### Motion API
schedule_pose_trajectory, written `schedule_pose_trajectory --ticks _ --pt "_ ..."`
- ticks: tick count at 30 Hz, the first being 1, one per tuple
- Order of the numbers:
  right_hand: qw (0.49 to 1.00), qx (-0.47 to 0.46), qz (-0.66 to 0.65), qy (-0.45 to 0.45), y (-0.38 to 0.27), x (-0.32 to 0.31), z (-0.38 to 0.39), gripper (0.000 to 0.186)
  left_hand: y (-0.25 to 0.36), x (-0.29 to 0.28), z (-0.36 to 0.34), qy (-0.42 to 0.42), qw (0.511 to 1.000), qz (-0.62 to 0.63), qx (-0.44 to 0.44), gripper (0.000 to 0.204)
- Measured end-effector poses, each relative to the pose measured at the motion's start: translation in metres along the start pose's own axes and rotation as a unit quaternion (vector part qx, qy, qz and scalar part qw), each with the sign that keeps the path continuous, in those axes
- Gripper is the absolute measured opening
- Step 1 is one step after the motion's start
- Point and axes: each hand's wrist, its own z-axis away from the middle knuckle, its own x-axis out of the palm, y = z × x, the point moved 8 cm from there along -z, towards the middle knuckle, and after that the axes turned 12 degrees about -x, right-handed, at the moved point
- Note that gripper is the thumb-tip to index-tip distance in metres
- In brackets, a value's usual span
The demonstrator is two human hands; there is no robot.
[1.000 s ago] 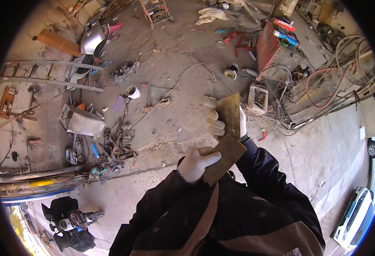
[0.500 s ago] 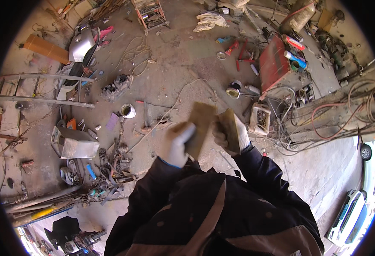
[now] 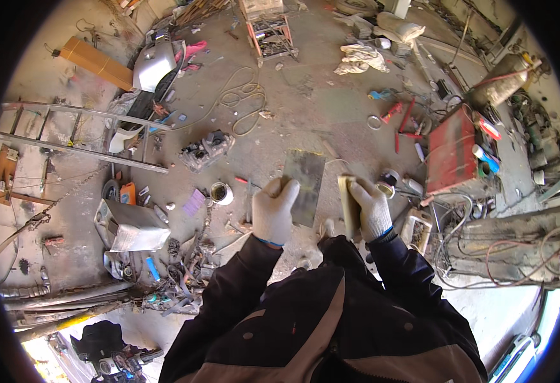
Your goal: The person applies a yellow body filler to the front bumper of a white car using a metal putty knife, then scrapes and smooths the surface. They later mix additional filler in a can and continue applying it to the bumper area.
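Left hand [image 3: 272, 210] pinches the dark plate [image 3: 307, 191] at its two o'clock, right hand [image 3: 373, 209] clamps the yellowish slab [image 3: 349, 209] at its nine, both long axes running near twelve-to-six!

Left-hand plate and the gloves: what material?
Plate: possibly metal, dull finish; thin, flat and mottled dark grey, though stiff board can't be ruled out. Gloves: likely knit fabric, matte; off-white, soft-looking, blue edging.
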Motion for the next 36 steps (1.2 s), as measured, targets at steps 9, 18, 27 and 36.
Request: schedule_pose_trajectory --ticks 9,18,27,36 --pt "0.755 -0.541 0.351 -0.121 -0.086 0.080 -0.162 0.039 0.064 0.040 -0.141 0.182 0.925 -0.279 0.181 0.015" --pt "0.861 -0.379 0.340 -0.007 -0.072 0.011 -0.396 0.030 0.145 0.068 -0.283 0.222 0.889 -0.300 0.265 0.016" --pt "0.853 -0.320 0.393 -0.121 -0.110 0.051 -0.559 0.031 0.194 0.075 -0.472 0.129 0.761 -0.512 0.376 0.023" --pt "0.738 -0.469 0.452 -0.177 -0.196 0.122 -0.691 0.027 0.289 0.054 -0.648 0.095 0.656 -0.561 0.496 0.010"
